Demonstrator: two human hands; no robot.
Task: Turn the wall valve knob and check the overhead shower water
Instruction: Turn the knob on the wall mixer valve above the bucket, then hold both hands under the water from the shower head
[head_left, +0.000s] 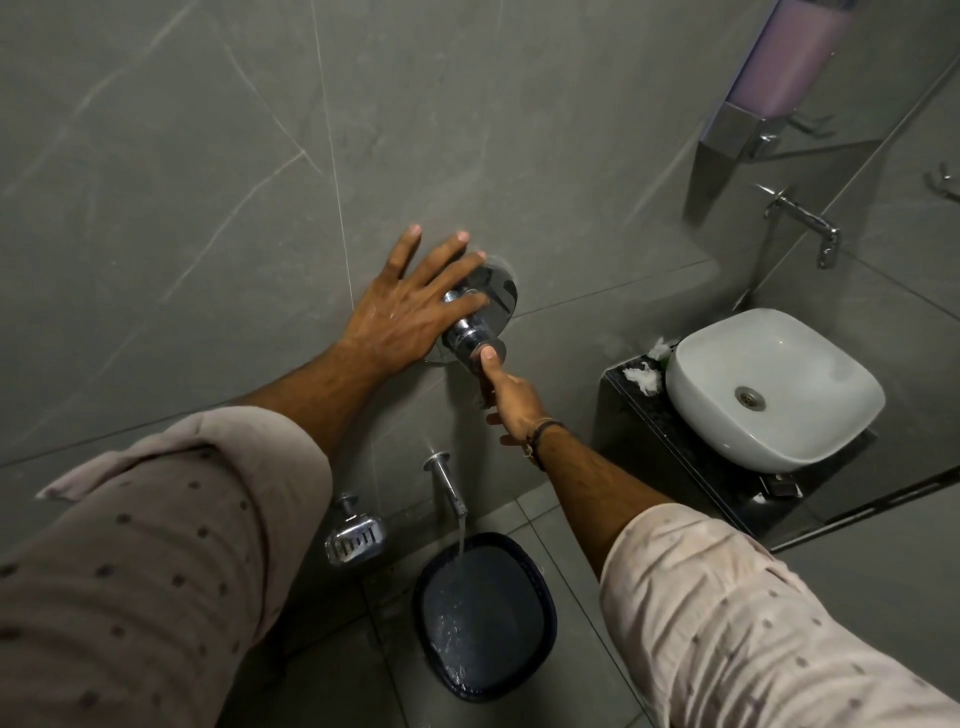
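A chrome valve knob (470, 338) juts out from a round chrome plate (501, 291) on the grey tiled wall. My left hand (405, 306) lies flat against the wall and the plate with fingers spread, its index finger across the upper stem. My right hand (506, 400) grips the knob's lower end from below, thumb pressed on its end. Below, a chrome spout (447, 480) pours a stream of water into a dark bucket (485, 616) on the floor. No overhead shower is in view.
A white basin (769, 384) sits on a black counter (675, 441) at the right, with a wall tap (802, 218) above it and a purple soap dispenser (779, 67) higher up. A chrome soap dish (356, 535) hangs left of the spout.
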